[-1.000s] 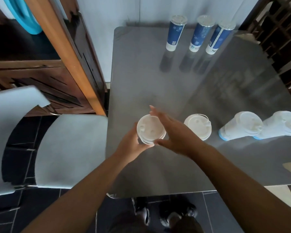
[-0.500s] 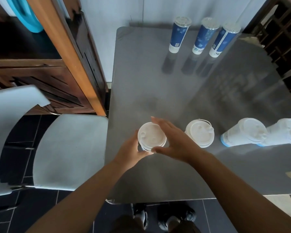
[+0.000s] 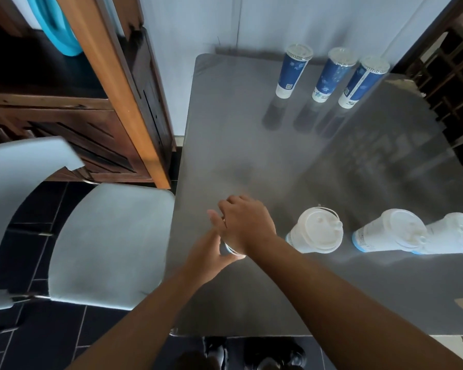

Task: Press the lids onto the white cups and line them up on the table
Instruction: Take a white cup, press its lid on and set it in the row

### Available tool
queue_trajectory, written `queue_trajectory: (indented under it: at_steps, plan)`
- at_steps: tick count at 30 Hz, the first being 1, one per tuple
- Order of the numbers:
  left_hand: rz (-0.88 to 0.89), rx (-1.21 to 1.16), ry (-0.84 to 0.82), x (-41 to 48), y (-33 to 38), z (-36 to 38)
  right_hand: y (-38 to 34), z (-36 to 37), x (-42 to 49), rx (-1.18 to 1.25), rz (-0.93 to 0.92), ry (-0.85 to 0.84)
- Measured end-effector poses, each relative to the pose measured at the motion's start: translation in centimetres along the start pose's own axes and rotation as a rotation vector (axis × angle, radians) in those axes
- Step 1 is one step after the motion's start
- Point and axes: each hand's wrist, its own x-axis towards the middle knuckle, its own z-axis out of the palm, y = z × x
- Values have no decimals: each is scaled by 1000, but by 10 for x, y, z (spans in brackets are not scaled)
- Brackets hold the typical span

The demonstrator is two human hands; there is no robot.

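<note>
Right hand [image 3: 247, 225] sits palm-down flat over the top of the white cup [image 3: 231, 249] at the near-left part of the table [image 3: 251, 145], covering the lid almost wholly; I only see a sliver of white rim and a bit of blue band under the wrist. Left hand [image 3: 209, 259] cups the side of that same cup from the left, fingers [image 3: 215, 217] reaching up past the rim, so it is wrapped around the wall, steadying. I read this as the press step on this cup; whether the lid has seated all round I cannot tell, it is hidden by the palm. To the right, three more white cups stand in a row along the near side, each with a lid on: nearest lidded cup [image 3: 316, 231], second lidded cup [image 3: 393, 231], and the third lidded cup [image 3: 457, 233] cut by the frame edge. Three blue cups [image 3: 329, 74] with clear lids stand at the far edge, well apart from the work. Handling, my guess: thin paper wall, light, looks empty, so it will crush or tip if I squeeze the middle hard. I'd take hold low on the wall or just under the rolled rim, where it is stiffest, and push down evenly through the lid's outer ring, not the centre. The steel top looks slick, so the cup may skate when pushed off-axis. The held cup sits left of the row, near it, roughly in line.
</note>
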Motion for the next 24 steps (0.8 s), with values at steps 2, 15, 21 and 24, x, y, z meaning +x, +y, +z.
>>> queue_trajectory:
  at_steps: [2, 15, 21, 24]
  plan:
    - [-14, -27, -10, -1, 0, 0, 0, 1, 2, 1, -18, -4]
    - [-124, -74, -41, 4, -9, 1, 2, 1, 6, -288, -131, 134]
    - [-79, -92, -56, 5, -5, -1, 2, 4, 7, -150, -93, 79]
    - [-81, -89, -64, 3, -2, -4, -2, 6, 12, 39, -4, 75]
